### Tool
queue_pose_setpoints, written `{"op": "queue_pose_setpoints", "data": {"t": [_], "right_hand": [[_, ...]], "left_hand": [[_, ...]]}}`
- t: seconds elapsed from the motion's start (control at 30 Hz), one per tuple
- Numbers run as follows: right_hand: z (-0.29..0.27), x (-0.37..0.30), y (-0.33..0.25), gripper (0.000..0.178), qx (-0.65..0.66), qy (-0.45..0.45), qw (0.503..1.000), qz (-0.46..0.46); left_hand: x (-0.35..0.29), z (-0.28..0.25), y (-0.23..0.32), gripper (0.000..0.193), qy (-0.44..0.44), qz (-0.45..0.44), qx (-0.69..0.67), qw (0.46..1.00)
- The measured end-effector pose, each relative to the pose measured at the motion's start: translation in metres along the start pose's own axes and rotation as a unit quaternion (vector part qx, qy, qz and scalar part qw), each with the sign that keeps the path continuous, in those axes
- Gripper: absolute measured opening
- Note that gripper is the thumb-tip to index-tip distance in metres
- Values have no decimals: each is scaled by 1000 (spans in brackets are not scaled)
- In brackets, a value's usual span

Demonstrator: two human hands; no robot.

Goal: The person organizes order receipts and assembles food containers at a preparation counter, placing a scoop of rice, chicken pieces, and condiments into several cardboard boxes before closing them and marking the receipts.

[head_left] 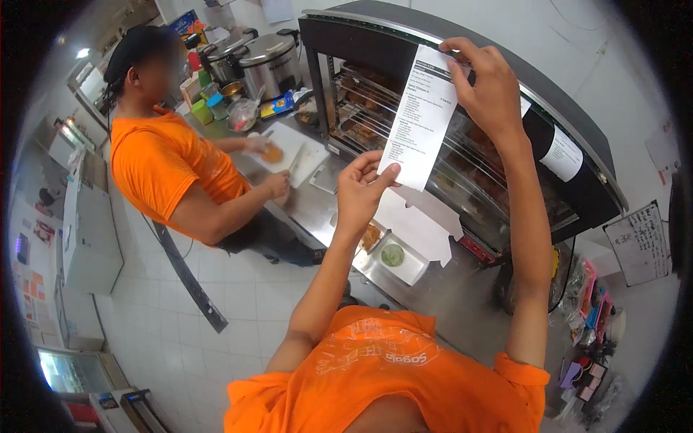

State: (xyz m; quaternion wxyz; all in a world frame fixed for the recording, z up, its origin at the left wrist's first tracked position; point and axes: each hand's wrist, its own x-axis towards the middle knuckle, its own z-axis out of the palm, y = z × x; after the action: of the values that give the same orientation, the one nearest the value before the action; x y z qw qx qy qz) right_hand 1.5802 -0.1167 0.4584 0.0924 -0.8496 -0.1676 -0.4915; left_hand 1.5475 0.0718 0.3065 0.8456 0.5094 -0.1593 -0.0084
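Note:
A long white printed receipt [417, 119] is stretched upright between my hands, in front of the glass food warmer [361, 108]. My left hand [363, 189] pinches its lower left edge between thumb and fingers. Higher up, my right hand [485, 85] grips the top right corner, thumb on the front. Below the receipt, an open white takeaway box [413, 268] rests on the steel counter, its lid [422, 224] folded back toward the warmer. Inside the box are a small cup of green sauce [392, 255] and some orange-brown food [372, 237].
At the left a co-worker [173, 159] in an orange shirt holds a knife over a white cutting board [289, 151]. Large steel cookers [268, 63] stand behind. More paper slips [561, 155] hang on the warmer's front. A whiteboard [637, 243] and packaging clutter [595, 310] are at the right.

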Motion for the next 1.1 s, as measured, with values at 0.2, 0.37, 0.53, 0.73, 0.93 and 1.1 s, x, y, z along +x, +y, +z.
{"op": "queue_pose_setpoints", "data": {"t": [0.2,0.37,0.53,0.73,0.93,1.1], "right_hand": [[26,19,13,19,-82,-25,996,5],[46,20,19,20,-89,-71,993,40],[60,18,20,21,-114,-97,987,56],[67,18,19,19,-147,-76,984,69],[72,14,22,21,-198,-87,973,77],[68,13,23,24,-222,-97,968,61]], "left_hand": [[39,-7,-3,27,-28,-4,-21,999],[60,-12,-12,28,-35,-24,-36,998],[77,-24,-21,29,-53,-41,-60,996],[91,-30,-27,28,-76,-50,-73,993],[96,-32,-28,27,-83,-73,-61,992],[98,-29,-32,26,-91,-78,-102,988]]}}
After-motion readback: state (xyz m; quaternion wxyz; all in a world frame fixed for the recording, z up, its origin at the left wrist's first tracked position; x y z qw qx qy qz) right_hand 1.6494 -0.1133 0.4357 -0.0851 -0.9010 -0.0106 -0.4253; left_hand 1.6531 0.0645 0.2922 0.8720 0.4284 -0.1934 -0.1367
